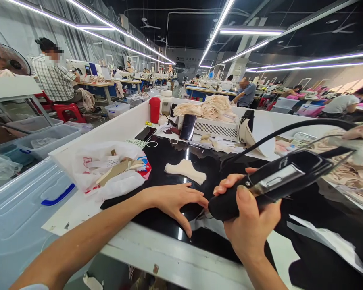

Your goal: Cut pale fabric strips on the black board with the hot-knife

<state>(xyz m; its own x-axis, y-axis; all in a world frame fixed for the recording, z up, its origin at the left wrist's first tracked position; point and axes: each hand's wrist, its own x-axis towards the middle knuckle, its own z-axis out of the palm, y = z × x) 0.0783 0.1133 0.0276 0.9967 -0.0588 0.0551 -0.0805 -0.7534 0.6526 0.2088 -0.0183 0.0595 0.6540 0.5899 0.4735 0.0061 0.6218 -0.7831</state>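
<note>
My right hand (pixel 254 225) is wrapped round a black corded handheld tool (pixel 269 181), its rounded end pointing down and left over the table. My left hand (pixel 180 203) rests on the glossy black sheet (pixel 157 161), fingers apart and palm down, fingertips beside the tool's end. What lies under that end is mostly hidden; a bit of clear or greyish material shows there. A small cream fabric piece (pixel 186 171) lies flat on the black sheet, just beyond my left hand.
A white plastic bag (pixel 109 171) with scraps stands left. Behind are a phone (pixel 188 127), a red cup (pixel 154 110) and stacked cream fabric (pixel 218 106). Another person's hand (pixel 361 133) is at the right edge near the cord. A blue-handled bin (pixel 21 213) sits left.
</note>
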